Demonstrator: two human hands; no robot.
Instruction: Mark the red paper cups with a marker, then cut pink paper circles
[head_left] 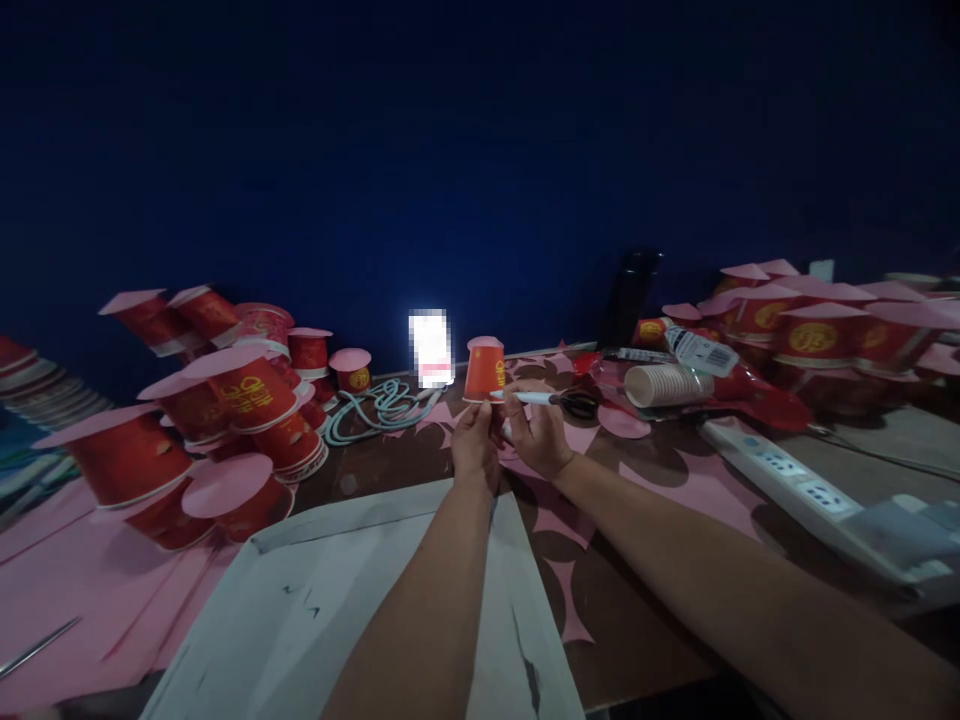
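A dark blue wall fills the upper view, above a brown bench. Across the near part of the bench lies a white panel with raised edges, dark-marked in places. Pink paper sheets lie to its left; to its right is pink paper with round cut-outs.

Red paper cups with flat pink discs on them form a heap at the left and another at the right. A white power strip lies at the right, and a stack of pale-rimmed cups beyond it. A pale cable is coiled near a lit screen.

In the middle, past the panel's far edge, a single red paper cup is upside down, its wide rim lowest and pink on its raised base. The left hand pinches it at the rim. The right hand has its fingers closed round a white pen, tip at the cup's lower edge; whether they touch is unclear. Black scissor handles sit just beside that hand.

The work in hand looks like fine positioning at the rim, which calls for a steady cup and small, light pen movement.
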